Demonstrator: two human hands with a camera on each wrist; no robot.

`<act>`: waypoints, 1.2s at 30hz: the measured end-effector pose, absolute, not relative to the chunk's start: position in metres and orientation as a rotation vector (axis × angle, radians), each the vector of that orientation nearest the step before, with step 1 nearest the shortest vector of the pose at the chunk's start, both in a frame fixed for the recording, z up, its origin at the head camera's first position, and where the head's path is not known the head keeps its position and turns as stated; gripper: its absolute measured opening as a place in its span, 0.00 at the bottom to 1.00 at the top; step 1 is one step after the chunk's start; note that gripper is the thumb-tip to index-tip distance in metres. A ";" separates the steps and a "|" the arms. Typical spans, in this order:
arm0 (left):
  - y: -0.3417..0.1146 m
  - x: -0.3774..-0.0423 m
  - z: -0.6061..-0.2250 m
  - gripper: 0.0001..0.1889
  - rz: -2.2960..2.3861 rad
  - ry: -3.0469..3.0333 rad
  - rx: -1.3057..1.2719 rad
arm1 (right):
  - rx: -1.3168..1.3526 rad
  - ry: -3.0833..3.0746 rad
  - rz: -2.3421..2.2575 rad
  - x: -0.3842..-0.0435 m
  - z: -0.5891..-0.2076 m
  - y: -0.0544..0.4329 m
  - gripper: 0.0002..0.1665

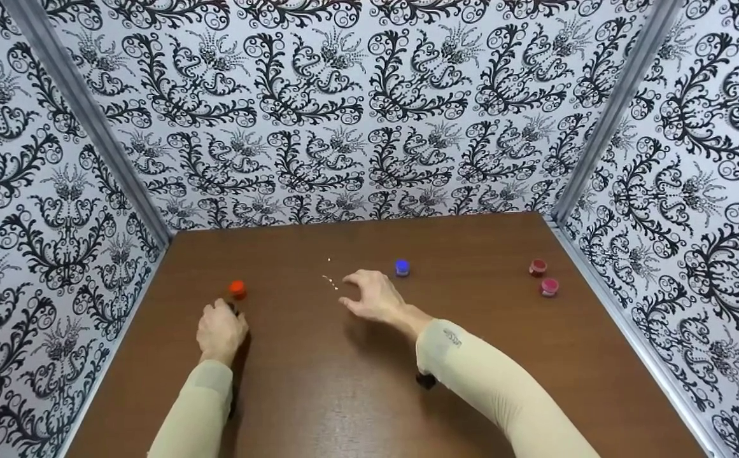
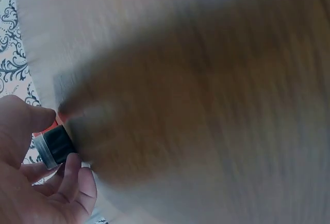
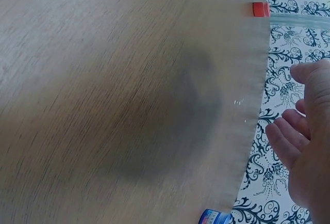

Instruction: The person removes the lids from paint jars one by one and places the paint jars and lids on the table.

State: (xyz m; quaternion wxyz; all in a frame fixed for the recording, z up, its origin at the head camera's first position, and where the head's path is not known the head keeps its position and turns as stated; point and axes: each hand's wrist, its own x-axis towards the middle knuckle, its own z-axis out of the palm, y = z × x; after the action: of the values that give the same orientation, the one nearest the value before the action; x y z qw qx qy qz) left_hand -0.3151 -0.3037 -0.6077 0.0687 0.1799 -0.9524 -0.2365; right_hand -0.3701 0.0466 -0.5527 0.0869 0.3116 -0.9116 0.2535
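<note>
Left hand pinches black jar near orange jar, left part of counter; whether black jar rests there, cannot tell. Right hand empty, wide. Black jar probably light, stiff, smooth; best held round sides.

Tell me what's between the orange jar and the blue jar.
In the head view, small white specks on the table and the right hand, held above it, appear between the orange jar and blue jar.
</note>
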 end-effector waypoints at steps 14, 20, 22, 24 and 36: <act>-0.304 -0.316 -0.609 0.26 -0.704 -2.853 0.514 | 0.947 -2.689 0.776 -0.369 -0.553 0.045 0.25; -0.303 -0.319 -0.606 0.27 -0.692 -2.854 0.484 | 0.950 -2.699 0.773 -0.369 -0.552 0.047 0.25; -0.302 -0.319 -0.604 0.27 -0.683 -2.841 0.470 | 0.951 -2.706 0.767 -0.369 -0.551 0.047 0.25; -0.300 -0.319 -0.602 0.26 -0.677 -2.829 0.456 | 0.949 -2.719 0.753 -0.370 -0.551 0.048 0.25; -0.285 -0.321 -0.585 0.27 -0.727 -2.810 0.464 | 0.951 -2.732 0.716 -0.372 -0.548 0.048 0.25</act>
State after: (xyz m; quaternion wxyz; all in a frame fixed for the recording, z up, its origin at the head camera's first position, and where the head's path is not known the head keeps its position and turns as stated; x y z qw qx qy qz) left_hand -0.3212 -0.2848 -0.5851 0.1012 0.1569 -0.9511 -0.2459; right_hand -0.3723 0.0480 -0.5480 0.0805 0.3181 -0.9138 0.2394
